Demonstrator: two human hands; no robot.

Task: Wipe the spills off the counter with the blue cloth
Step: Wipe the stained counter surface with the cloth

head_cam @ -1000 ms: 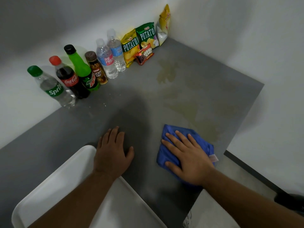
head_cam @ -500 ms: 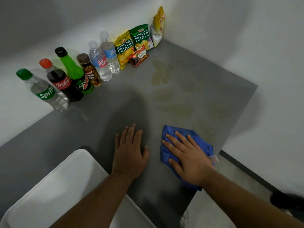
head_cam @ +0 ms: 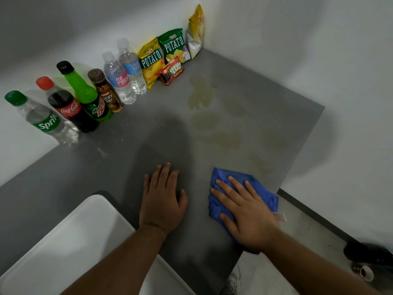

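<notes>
Resting flat on the dark grey desk (head_cam: 95,171), left hand (head_cam: 161,205): fingers (head_cam: 164,177) straight, holding nothing. Right hand (head_cam: 248,218) presses the crumpled blue cloth (head_cam: 265,193) at the desk's right edge, fingers spread flat. Yellowish spill patches (head_cam: 200,94) lie beyond the cloth.

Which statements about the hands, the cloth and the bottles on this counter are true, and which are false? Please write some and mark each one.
1. The right hand lies flat on the blue cloth. True.
2. The left hand grips a bottle. False: it rests flat on the bare counter, holding nothing.
3. Yellowish spills lie on the counter beyond the cloth. True.
4. The Coca-Cola bottle has a green cap. False: its cap is red.
</notes>
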